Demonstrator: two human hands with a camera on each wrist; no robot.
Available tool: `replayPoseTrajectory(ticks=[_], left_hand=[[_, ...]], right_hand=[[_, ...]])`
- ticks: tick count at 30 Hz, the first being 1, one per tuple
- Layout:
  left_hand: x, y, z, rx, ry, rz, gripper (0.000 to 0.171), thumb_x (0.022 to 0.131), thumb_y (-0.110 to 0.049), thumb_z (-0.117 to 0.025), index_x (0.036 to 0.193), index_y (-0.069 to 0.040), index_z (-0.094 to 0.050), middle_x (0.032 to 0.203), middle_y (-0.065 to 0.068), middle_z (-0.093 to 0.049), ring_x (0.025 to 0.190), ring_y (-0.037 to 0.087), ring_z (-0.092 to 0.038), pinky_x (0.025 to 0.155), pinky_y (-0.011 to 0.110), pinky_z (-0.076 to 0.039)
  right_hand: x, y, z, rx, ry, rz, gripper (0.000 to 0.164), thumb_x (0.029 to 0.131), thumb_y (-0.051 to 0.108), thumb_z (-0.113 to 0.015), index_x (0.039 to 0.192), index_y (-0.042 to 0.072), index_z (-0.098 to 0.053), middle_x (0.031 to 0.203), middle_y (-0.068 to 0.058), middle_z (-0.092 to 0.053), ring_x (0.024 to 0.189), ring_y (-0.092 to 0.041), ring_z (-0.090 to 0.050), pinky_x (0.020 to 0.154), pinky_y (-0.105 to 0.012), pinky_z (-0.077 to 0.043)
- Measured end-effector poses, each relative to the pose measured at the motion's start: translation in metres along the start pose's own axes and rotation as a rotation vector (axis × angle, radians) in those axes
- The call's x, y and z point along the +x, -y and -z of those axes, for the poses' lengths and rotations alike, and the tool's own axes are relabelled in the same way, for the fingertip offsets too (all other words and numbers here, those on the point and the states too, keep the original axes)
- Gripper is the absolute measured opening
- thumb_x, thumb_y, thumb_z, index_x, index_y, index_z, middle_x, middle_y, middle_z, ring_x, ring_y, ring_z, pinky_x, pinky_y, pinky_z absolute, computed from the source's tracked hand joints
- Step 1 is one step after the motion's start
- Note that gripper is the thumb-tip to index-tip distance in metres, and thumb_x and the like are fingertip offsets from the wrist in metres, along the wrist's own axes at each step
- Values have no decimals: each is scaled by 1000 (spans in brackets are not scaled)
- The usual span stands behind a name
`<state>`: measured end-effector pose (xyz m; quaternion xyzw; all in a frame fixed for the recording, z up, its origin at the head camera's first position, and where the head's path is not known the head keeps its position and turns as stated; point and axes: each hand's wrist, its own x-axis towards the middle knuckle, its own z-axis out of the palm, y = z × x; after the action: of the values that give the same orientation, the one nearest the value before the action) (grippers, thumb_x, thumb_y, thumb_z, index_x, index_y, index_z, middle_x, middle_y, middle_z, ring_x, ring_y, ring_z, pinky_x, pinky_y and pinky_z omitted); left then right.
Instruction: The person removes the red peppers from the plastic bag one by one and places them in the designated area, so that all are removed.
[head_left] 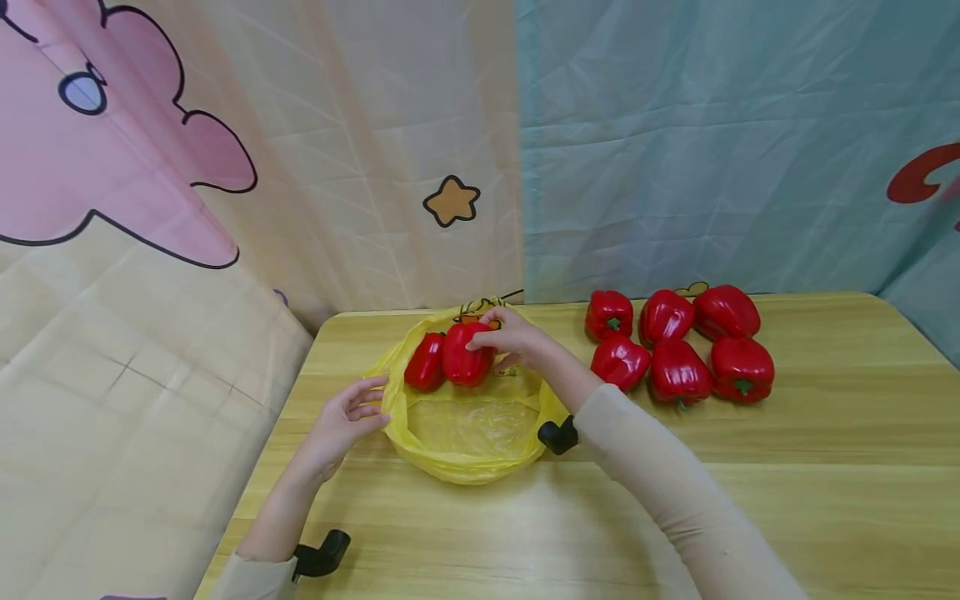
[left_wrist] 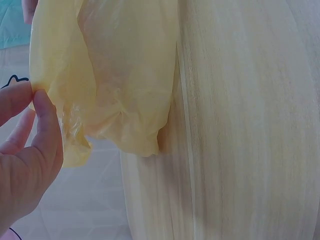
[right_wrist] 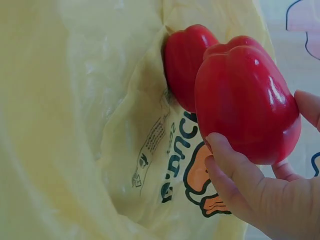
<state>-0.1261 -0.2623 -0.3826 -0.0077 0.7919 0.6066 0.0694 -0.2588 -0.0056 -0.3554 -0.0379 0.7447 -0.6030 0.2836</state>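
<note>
A yellow plastic bag lies on the table with its mouth spread wide. At its left rim my left hand pinches the thin plastic between thumb and finger; the left wrist view shows this hand beside the hanging bag. My right hand holds a glossy red bell pepper over the inside of the bag. Close up, the fingers wrap the sides of this bell pepper. Another red bell pepper rests in the bag just to its left.
Several red bell peppers sit in a loose group on the wooden table, right of the bag. A patterned curtain hangs behind the table's back edge and along its left side. Black camera mounts stick out from both wrists.
</note>
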Motion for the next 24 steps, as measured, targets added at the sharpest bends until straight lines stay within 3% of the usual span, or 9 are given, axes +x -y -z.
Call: replayPoseTrajectory(ticks=[15,24], left_hand=[[-1,-2,0,4,1,4,56,85,3,-62,137,1,-40,123,23,-47,93,15,-56,79,23,-50],[-1,0,1,6,-4,-6,56,84,4,-63,136,2,-41,122,23,-48,92,15,-56,78,22,-50]], right_hand=[[-12,5,9,59,46,33,41,81,9,-68,114,9,-44,126,-16,-44,89,-29,-55,87,-56,-45],[-22,6,19,54,64,57,40,82,8,-66,115,9,-43,120,-16,-47,81,-25,-55,79,-46,-52]])
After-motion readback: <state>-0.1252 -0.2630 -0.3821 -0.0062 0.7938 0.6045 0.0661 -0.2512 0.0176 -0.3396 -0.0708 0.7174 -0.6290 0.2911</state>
